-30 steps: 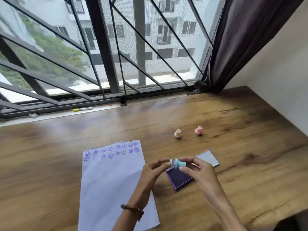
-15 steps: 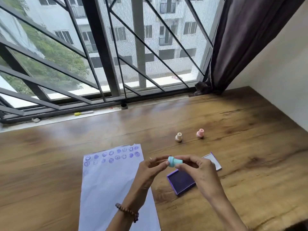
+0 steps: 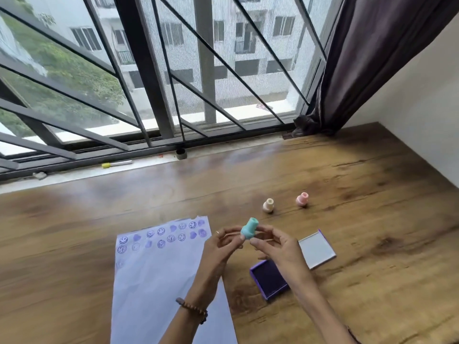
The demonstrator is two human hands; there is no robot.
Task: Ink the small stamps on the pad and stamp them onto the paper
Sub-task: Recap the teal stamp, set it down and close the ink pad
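Fingertips of both hands are pinching a small teal stamp (image 3: 249,229) in the air above the wooden table (image 3: 372,219), between the paper and the ink pad. The left hand (image 3: 218,247) is closing thumb and forefinger on the stamp's lower left side, palm turned inward, a ring on one finger and a beaded bracelet (image 3: 192,307) circling the wrist. The right hand (image 3: 280,249) is gripping the stamp's right side with its fingertips, the other fingers curling loosely. The stamp is tilting, its narrow end pointing up and away.

Below the right hand, the purple ink pad (image 3: 269,279) is lying open, dark ink surface exposed, with its pale lid (image 3: 317,249) resting just beside it. The white paper (image 3: 164,281) is lying to the left, carrying two rows of purple prints, smiley faces and hearts, along its far edge; no readable writing is showing. Farther back, a cream stamp (image 3: 268,205) and a pink stamp (image 3: 302,199) are standing near each other.
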